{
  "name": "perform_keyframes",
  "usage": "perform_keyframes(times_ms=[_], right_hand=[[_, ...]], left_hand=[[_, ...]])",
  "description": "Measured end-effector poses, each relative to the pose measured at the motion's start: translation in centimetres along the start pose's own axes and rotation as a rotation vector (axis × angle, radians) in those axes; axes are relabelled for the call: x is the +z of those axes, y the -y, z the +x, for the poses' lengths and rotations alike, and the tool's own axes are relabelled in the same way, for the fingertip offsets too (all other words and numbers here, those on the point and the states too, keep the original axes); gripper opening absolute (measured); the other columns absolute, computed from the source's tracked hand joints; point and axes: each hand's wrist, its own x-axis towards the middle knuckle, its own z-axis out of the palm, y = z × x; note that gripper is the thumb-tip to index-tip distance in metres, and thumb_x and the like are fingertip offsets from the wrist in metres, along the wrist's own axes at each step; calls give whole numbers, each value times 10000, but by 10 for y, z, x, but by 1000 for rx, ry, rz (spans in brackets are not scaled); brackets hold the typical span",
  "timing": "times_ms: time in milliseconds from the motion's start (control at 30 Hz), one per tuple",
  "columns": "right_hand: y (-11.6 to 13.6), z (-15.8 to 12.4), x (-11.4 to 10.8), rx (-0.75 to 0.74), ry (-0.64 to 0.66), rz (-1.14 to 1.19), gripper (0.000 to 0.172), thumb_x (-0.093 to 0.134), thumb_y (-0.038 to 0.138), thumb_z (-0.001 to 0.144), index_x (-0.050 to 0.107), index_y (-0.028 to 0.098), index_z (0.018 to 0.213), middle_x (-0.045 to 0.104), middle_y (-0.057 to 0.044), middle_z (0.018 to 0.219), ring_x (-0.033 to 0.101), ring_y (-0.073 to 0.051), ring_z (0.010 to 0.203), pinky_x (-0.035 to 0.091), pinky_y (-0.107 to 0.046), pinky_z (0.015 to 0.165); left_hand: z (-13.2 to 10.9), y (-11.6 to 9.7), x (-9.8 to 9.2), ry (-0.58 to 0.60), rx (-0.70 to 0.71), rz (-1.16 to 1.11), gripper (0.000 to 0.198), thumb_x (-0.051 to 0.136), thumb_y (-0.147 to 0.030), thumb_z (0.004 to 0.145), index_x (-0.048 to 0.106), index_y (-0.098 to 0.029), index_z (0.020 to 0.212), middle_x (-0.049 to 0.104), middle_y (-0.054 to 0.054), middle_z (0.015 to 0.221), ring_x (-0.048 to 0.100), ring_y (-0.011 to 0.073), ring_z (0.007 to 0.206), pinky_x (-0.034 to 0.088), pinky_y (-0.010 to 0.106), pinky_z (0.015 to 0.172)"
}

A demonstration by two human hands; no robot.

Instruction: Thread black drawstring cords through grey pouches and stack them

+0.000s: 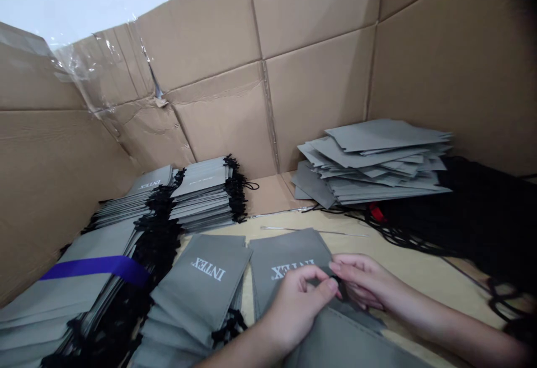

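While the left bare hand [300, 301] pinches a thin black cord [336, 281], the right bare hand [361, 278] curls close beside it, though whether it also grips I cannot tell; just below them lies a flat grey fabric-like pouch [346, 341].

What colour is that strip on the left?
Bluish purple; the strip shows best in the head view.

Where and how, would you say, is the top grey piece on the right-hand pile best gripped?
Probably pinch the top grey piece by its near left corner, from the front left: that corner juts toward the camera, with the cardboard wall behind and black cords right.
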Motion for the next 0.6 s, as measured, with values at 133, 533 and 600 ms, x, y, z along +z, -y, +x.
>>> perform_keyframes(times_ms=[133, 533, 600], right_hand=[[0, 2, 5, 29, -72, 63, 491, 591, 641, 648, 399, 199, 555, 244, 108, 369, 173, -41, 334, 149, -212, 371], [18, -19, 21, 108, -192, 421, 309, 585, 442, 673, 389, 238, 550, 209, 81, 385, 152, -91, 372, 260, -269, 411], [20, -17, 20, 99, -186, 508, 293, 614, 393, 654, 397, 224, 554, 191, 102, 385, 120, -73, 375, 231, -243, 405]], left_hand=[[-1, -2, -1, -33, -27, -10, 500, 621, -643, 586, 517, -160, 663, 316, -96, 421, 195, 45, 403, 107, 221, 431], [-4, -15, 5, 6, 35, -27, 427, 640, -550, 629, 458, -165, 607, 324, -86, 456, 226, 51, 439, 137, 211, 428], [-4, -13, 4, 7, 20, -11, 424, 635, -547, 641, 460, -162, 619, 331, -86, 460, 226, 48, 436, 146, 206, 427]])
